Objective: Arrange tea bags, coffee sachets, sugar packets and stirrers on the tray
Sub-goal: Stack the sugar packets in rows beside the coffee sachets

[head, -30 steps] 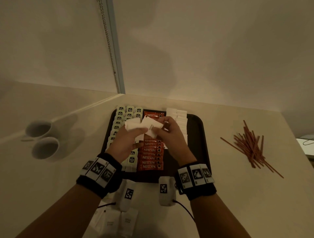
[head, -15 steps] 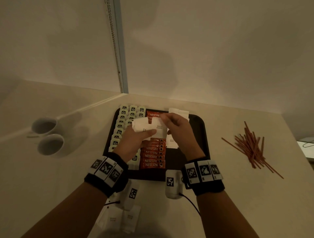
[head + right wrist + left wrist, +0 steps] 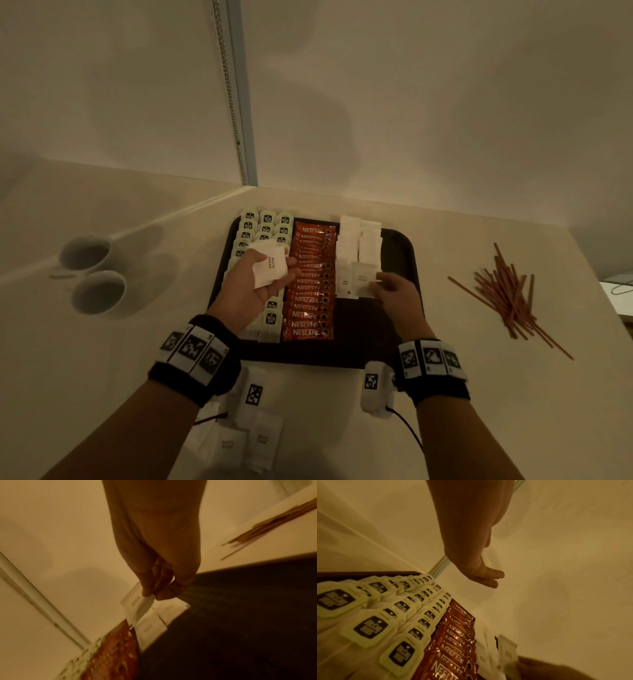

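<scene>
Left hand (image 3: 255,284) palm-up, fingers cupping a stack of white paper sugar packets (image 3: 269,266) above green-tagged tea bags (image 3: 265,219). Right hand (image 3: 399,294) pinches one white sugar packet (image 3: 363,282) onto the dark rectangular tray (image 3: 404,253); red Nescafe sachets (image 3: 310,305) lie between, brown stirrers (image 3: 507,294) and two white cups (image 3: 92,274) off-tray.

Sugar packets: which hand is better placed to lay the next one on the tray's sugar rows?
Right. The right hand already pinches a sugar packet at the sugar rows' near end; the left hand holds spare packets over the tea bags.

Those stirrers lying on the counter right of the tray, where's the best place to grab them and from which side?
Probably pinch the stirrers mid-bundle, from above with the right hand. They lie flat in a loose, crossing pile; the middle is densest, while the near ends splay into single sticks.
</scene>
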{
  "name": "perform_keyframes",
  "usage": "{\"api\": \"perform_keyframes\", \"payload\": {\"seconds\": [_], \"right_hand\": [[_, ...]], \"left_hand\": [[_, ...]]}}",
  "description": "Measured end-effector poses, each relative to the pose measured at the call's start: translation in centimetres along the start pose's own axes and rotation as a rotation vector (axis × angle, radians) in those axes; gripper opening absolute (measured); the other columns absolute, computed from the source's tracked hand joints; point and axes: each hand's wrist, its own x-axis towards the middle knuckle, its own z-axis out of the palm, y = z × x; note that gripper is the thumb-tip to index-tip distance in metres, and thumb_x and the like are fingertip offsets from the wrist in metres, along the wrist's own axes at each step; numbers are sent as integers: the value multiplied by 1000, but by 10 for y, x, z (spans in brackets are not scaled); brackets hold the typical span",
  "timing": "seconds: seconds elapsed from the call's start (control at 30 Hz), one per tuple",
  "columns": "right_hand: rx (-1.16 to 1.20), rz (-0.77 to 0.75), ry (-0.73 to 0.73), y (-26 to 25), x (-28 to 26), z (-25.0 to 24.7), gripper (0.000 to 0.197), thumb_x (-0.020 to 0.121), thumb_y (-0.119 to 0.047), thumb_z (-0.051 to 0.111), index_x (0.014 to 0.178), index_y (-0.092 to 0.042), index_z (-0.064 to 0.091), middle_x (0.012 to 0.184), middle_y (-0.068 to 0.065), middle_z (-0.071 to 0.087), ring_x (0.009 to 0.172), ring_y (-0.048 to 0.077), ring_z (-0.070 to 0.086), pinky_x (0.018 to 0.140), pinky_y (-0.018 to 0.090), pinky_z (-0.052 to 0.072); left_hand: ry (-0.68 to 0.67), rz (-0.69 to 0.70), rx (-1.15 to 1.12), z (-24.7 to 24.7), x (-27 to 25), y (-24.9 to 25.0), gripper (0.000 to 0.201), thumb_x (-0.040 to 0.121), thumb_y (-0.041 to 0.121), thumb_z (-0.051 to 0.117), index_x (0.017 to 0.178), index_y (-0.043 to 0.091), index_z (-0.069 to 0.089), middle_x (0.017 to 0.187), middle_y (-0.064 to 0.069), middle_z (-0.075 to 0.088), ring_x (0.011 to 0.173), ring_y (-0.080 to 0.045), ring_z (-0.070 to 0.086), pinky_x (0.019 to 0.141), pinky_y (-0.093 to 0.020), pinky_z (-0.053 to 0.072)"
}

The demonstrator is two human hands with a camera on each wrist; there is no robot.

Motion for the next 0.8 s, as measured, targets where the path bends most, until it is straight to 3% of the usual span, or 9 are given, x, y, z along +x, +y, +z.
{"api": "perform_keyframes", "payload": {"seconds": [0.13,0.4,0.5,0.8], "right_hand": [[-79,119,10,32,5,15,25,88,-11,63,113,-10,62,113,8,64,95,15,60,90,37,53],[-105,127,31,37,12,30,34,88,-12,63,121,-10,60,121,7,62,113,19,57,99,36,47],[-142,108,56,35,14,33,32,88,-12,63,119,-9,61,120,8,63,111,20,58,99,35,47],[-169,74,142,28,17,41,23,85,-11,66,107,-6,62,110,8,65,104,19,60,82,22,43]], "left_hand": [[11,-5,18,-4,1,3,26,97,13,35,117,6,51,83,-17,73,89,-34,64,64,-31,59],[34,-3,38,-6,2,3,24,97,13,35,110,8,55,81,-14,74,84,-33,67,66,-32,59],[35,-6,50,-7,2,3,23,97,13,35,107,9,56,80,-13,74,78,-31,69,65,-32,59],[8,-34,100,-5,0,3,25,97,14,35,105,11,58,86,-14,74,91,-33,65,60,-28,59]]}}
